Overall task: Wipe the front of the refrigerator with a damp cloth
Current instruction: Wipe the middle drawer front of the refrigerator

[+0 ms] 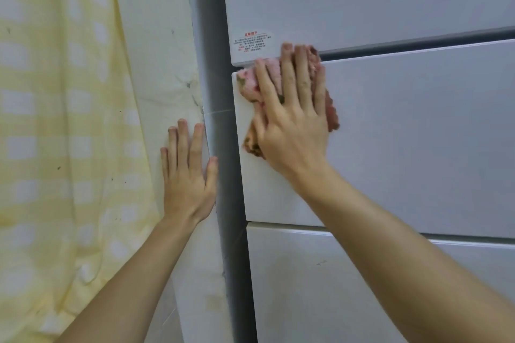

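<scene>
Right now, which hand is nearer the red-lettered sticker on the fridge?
Right. The right hand presses the cloth just below the sticker; the left hand lies flat on the wall, lower left, past the fridge's grey side.

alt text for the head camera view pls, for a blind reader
A person's right hand presses a pink cloth flat against a white refrigerator door near its top left corner. The left hand rests flat on the wall beside it, by a yellow curtain.
</scene>
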`<state>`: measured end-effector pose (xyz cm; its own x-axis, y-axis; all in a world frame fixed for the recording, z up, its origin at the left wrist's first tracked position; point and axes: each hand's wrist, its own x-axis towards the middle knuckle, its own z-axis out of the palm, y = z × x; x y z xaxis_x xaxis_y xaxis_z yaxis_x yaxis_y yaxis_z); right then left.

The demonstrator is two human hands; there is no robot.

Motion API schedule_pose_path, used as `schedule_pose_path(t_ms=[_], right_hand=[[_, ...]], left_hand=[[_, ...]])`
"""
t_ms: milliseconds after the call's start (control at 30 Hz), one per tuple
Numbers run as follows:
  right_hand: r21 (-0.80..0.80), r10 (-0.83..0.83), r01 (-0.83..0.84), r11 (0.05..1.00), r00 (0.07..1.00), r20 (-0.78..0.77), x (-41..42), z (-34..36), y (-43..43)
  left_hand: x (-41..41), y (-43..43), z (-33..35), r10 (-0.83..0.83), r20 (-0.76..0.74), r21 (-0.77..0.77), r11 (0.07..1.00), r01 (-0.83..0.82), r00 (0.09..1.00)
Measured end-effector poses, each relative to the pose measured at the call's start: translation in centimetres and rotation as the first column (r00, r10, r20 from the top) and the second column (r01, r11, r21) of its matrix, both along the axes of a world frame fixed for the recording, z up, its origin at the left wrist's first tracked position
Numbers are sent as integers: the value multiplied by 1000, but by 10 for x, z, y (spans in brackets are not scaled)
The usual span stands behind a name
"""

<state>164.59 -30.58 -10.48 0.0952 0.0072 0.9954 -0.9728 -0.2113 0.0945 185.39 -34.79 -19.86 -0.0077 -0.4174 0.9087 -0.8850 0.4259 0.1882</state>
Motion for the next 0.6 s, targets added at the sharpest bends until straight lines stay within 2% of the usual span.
schedule_pose_path(t_ms=[67, 133, 300, 400, 500, 600], right_hand=[[3, 10, -10, 1000, 1000, 7, 20, 6, -5], [-12, 34, -35, 999, 997, -76, 25, -8, -9], [128, 79, -37, 991, 937, -339, 2, -118, 0], [193, 73, 10, 981, 905, -420, -26, -164, 12], [179, 40, 47, 983, 888, -457, -60, -151, 18], [91, -22, 56, 994, 943, -333, -105, -121, 25]], left_hand=[[0, 0, 0, -7, -3, -8, 1000, 7, 1000], [-1, 0, 1, -14, -11, -25, 1000, 14, 1000], [-5, 0, 1, -5, -39, -72, 997, 2, 999], [-11, 0, -2, 24, -60, -100, 994, -30, 998], [-22, 1, -3, 40, -90, -134, 990, -52, 995], [-37, 2, -3, 11, -90, -194, 981, -28, 996]])
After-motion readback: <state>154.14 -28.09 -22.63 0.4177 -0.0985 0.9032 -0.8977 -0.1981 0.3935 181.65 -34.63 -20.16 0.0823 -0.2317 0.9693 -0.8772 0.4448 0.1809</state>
